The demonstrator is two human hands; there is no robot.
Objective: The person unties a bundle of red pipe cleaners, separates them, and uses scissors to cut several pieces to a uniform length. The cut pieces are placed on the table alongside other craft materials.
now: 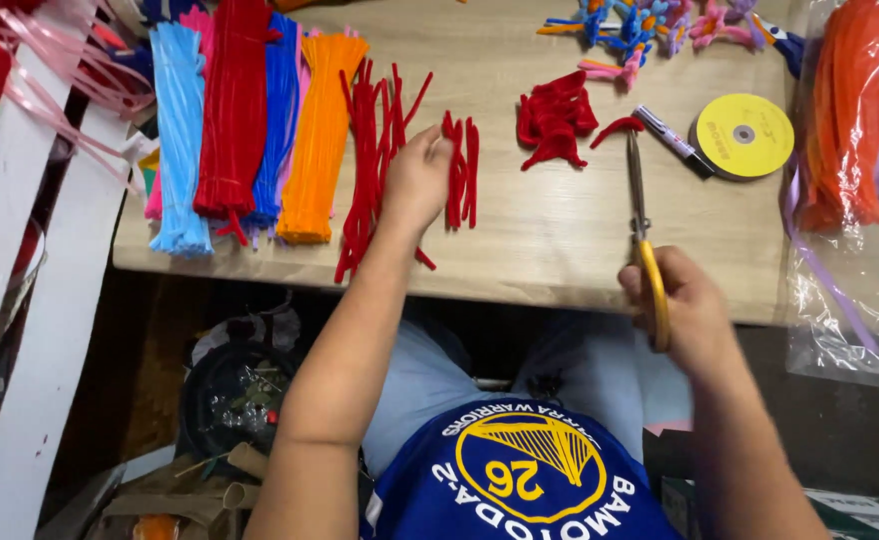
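My left hand rests on the wooden table, fingers curled on short red pipe cleaner pieces; long red pipe cleaners lie under and beside it. My right hand holds yellow-handled scissors at the table's front edge, blades pointing away toward a small curved red piece. A bent heap of red pipe cleaners lies beyond, between the two hands.
Bundles of light blue, red, dark blue and orange pipe cleaners lie at the left. A yellow tape roll, a marker, pipe-cleaner flowers and bagged orange pipe cleaners are at the right.
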